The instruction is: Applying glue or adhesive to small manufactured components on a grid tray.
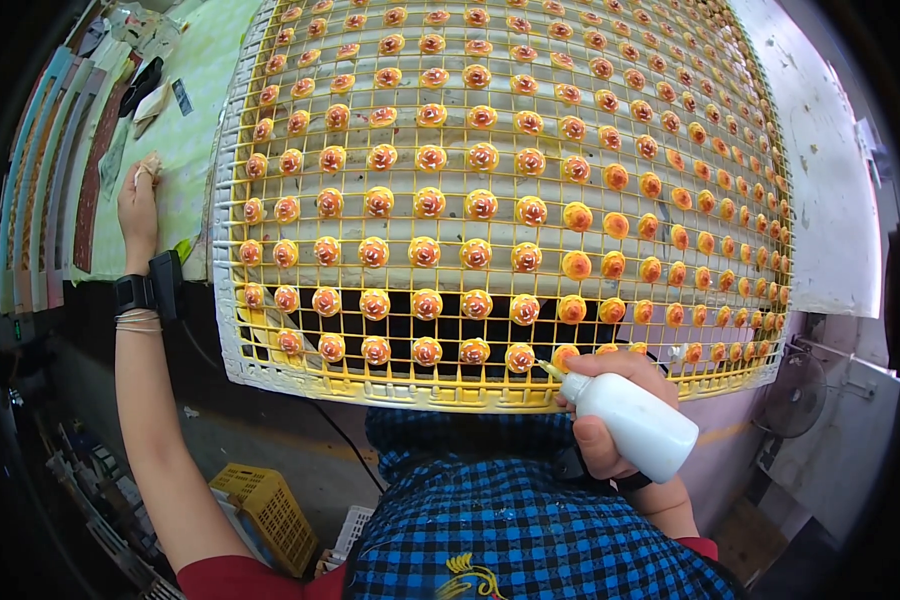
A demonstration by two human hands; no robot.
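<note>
A white squeeze bottle (638, 425) lies tilted in my right hand (610, 445), whose fingers are wrapped round it. Its thin yellowish nozzle (551, 369) points left, close to a small round orange-yellow bun-shaped piece (520, 357) in the nearest row. Rows of such pieces cover a yellow wire rack (470, 397). Those on the left carry white marks on top; plain orange ones (576, 265) fill the right side. Off to the left, my left hand (138, 205) rests closed at the pale green tabletop, pinching a small pale crumpled piece (148, 166).
The pale green tabletop (185, 150) at left bears a dark item (142, 85) and scraps. Long strips (45, 190) stand beyond it. Below are a yellow plastic crate (270, 510) and a dark cable (348, 445). A fan (792, 398) stands at right beside a white panel (835, 200).
</note>
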